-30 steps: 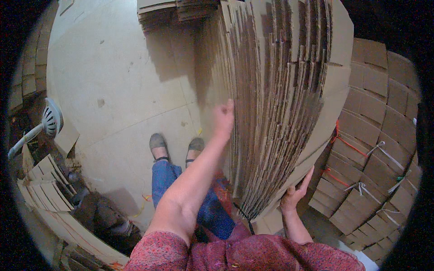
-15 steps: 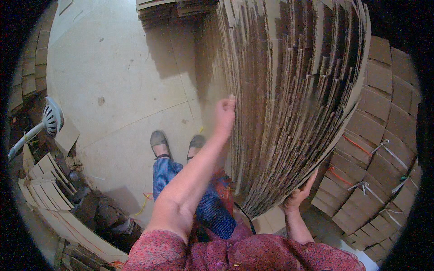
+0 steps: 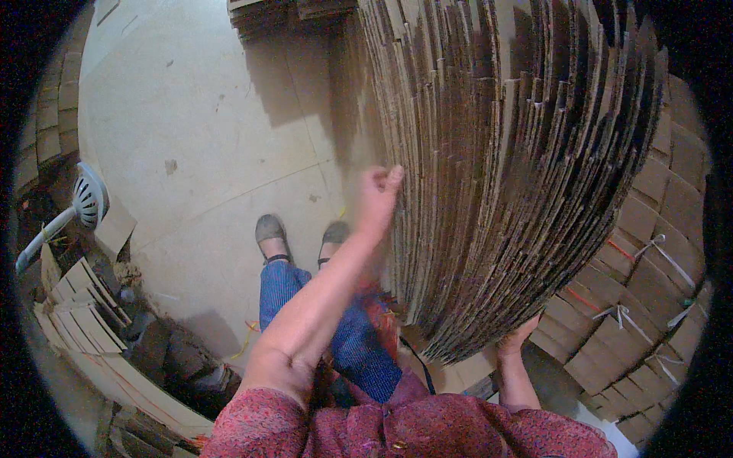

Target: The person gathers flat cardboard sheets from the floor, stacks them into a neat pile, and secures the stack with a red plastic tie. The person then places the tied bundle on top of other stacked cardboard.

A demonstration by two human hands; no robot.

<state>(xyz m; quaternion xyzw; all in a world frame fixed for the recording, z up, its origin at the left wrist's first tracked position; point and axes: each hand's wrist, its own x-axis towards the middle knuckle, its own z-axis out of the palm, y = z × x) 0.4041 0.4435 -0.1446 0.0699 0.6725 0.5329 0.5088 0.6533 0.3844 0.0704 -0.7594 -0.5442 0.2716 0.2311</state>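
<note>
A tall, thick stack of brown cardboard sheets (image 3: 466, 191) stands on edge in front of me to the right, its edges fanned in a curve. My left hand (image 3: 379, 200) is at the stack's left side, fingers curled in and slightly blurred. Its thumb is up against the outermost sheet, and I see nothing between the fingers. My right hand (image 3: 519, 336) holds the stack at its lower right, palm against the outer side. Its fingertips are partly hidden by the cardboard.
Tied bundles of folded cardboard (image 3: 611, 324) are piled at the right. Another cardboard pile (image 3: 294, 11) stands at the far edge. A grey fan-like head on a pole (image 3: 88, 197) and cut cardboard pieces (image 3: 80, 309) are at the left. The pale floor (image 3: 191, 153) lies between.
The stack has fanned wider and leans farther right, covering more of the tied bundles. My right hand has moved slightly right with it. My left hand has shifted little, its fingers curled differently.
</note>
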